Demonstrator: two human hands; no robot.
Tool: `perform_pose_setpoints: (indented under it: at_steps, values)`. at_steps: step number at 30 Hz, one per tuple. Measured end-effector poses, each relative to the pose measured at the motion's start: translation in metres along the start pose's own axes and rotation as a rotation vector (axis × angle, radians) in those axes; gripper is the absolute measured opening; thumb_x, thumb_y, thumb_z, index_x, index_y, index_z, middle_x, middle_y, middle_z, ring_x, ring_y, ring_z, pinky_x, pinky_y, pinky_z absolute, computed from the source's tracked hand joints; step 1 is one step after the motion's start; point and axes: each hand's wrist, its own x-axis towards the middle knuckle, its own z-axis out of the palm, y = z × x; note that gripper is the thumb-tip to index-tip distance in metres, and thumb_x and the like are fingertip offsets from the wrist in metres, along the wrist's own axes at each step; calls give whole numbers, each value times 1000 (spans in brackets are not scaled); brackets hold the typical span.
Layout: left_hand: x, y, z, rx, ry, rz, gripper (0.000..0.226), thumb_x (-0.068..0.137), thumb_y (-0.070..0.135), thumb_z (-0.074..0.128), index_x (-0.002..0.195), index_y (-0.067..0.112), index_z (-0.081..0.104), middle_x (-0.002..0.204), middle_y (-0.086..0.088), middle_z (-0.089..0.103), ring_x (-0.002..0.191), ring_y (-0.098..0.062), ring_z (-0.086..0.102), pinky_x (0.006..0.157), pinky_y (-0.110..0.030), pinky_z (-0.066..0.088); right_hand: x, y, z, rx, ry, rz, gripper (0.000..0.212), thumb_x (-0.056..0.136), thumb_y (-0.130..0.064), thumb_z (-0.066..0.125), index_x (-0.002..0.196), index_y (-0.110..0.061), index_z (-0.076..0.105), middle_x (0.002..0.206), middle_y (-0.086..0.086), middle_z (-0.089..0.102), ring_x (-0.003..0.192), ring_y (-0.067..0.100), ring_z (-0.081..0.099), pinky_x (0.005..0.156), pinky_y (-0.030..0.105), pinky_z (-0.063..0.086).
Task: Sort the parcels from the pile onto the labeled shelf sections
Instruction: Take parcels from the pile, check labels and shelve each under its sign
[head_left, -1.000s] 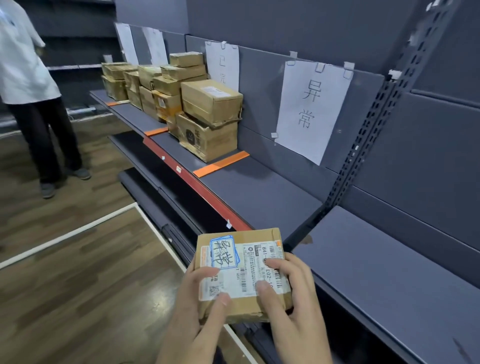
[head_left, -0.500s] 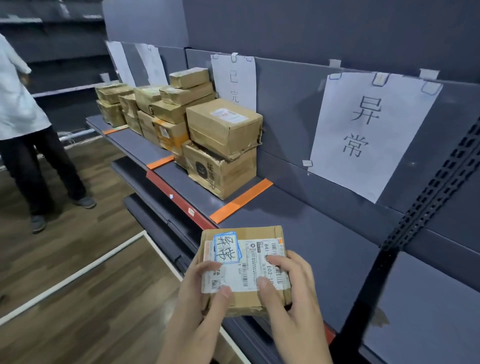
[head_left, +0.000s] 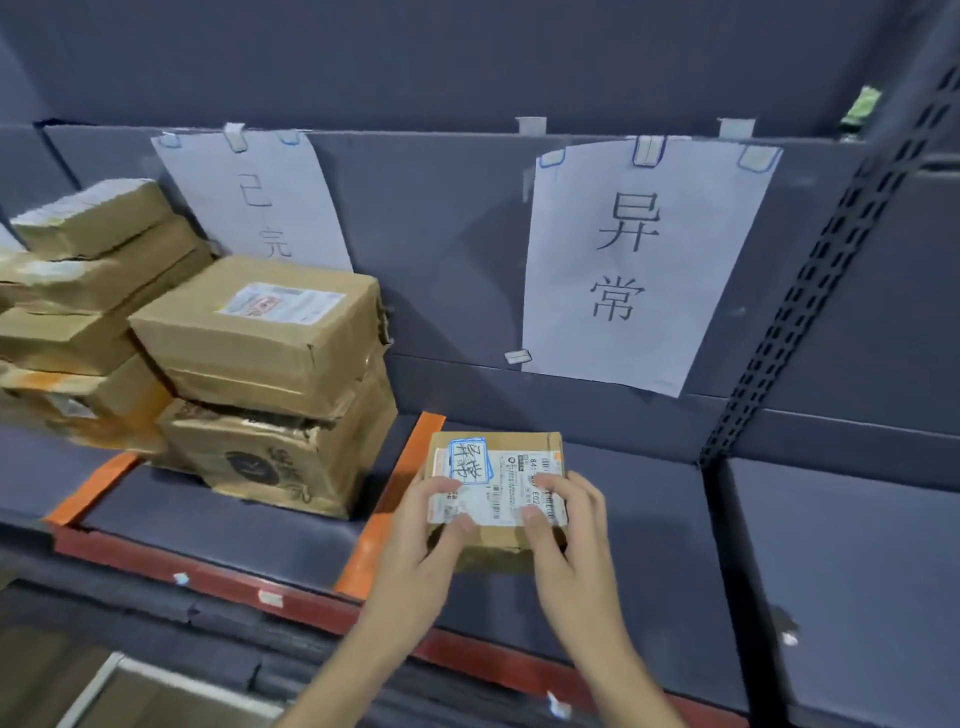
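Dark grey shelf (head_left: 649, 551) fills the frame, two paper signs on its back panel. Stacked boxes (head_left: 260, 364) at centre left, under the left sign (head_left: 260, 202). Right sign (head_left: 639, 260) upper right of centre. Orange tape strip (head_left: 384, 509) divides the two bays.

Parcel (head_left: 498, 467) at lower centre, just right of the strip, below the right sign. Left grip (head_left: 421, 540) and right grip (head_left: 571, 530) clasp it between them from the near side, fingers over its labelled top. Contact with shelf: cannot tell.

Step, as judged: placing. Blue-boxed scrawl on its label seems to match the right sign. Next: settle it flat, clear of the tape, then let go.
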Motion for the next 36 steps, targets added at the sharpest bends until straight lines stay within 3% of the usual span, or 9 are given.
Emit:
perform_pose_setpoints:
  at_steps: [4, 8, 12, 17, 23, 27, 29, 31, 36]
  values:
    - [61, -54, -11, 49, -166, -73, 21, 97, 18, 49, 110, 34, 49, 123, 15, 51, 118, -5, 45, 90, -9, 35, 30, 43, 40, 1, 101, 132, 21, 99, -19, 48, 117, -28, 53, 131, -13, 40, 121, -6, 42, 94, 9, 39]
    - [101, -97, -11, 67, -236, -153, 20, 96, 23, 47, 105, 40, 49, 119, 8, 54, 115, -17, 49, 101, -35, 39, 55, 78, 70, -92, 153, 262, 20, 101, -21, 44, 116, -33, 49, 132, -13, 39, 129, 11, 37, 105, 30, 37]
    - [131, -107, -17, 31, -271, -181, 18, 98, 21, 46, 111, 35, 47, 112, 14, 59, 104, -8, 59, 97, -34, 47, 81, 91, 89, -160, 185, 266, 23, 101, -20, 44, 121, -26, 51, 133, -10, 40, 128, 13, 36, 105, 28, 34]
    - [164, -115, -19, 111, -316, -237, 22, 87, 51, 51, 107, 48, 44, 116, 10, 61, 104, -14, 60, 99, -37, 45, 111, 89, 96, -205, 225, 281, 29, 99, -19, 47, 128, -17, 51, 132, -2, 46, 117, 7, 46, 94, 17, 35]
    - [185, -106, -17, 171, -332, -225, 19, 95, 22, 49, 113, 24, 44, 110, -1, 58, 91, -21, 54, 77, -29, 39, 126, 84, 92, -291, 182, 352, 31, 97, -20, 49, 129, -18, 49, 133, -4, 49, 88, -13, 49, 71, 9, 37]
    - [201, -99, -18, 390, -359, -207, 21, 93, 21, 47, 114, 23, 46, 114, -6, 51, 93, -26, 52, 73, -25, 35, 141, 66, 83, -386, 68, 418, 32, 98, -20, 49, 130, -17, 49, 135, 0, 48, 92, 2, 51, 59, 1, 38]
    - [205, -93, -21, 487, -363, -169, 25, 92, 25, 47, 116, 23, 49, 139, -6, 36, 119, -25, 42, 88, -22, 32, 143, 53, 73, -507, 0, 400, 35, 99, -24, 48, 133, -17, 49, 136, 3, 48, 108, 12, 51, 69, 4, 40]
    - [203, -85, -24, 615, -360, -109, 32, 93, 31, 46, 124, 22, 49, 154, -5, 18, 134, -27, 28, 105, -27, 25, 141, 41, 60, -627, -33, 373, 39, 99, -28, 48, 136, -15, 49, 141, 5, 45, 125, 19, 46, 95, 21, 38]
    - [192, -43, -22, 781, -466, 182, 45, 99, 30, 40, 140, 12, 39, 159, -7, 12, 142, -29, 16, 115, -34, 13, 121, 2, 14, -942, -120, 406, 56, 101, -41, 38, 146, -8, 32, 154, 11, 30, 141, 33, 25, 114, 43, 26]
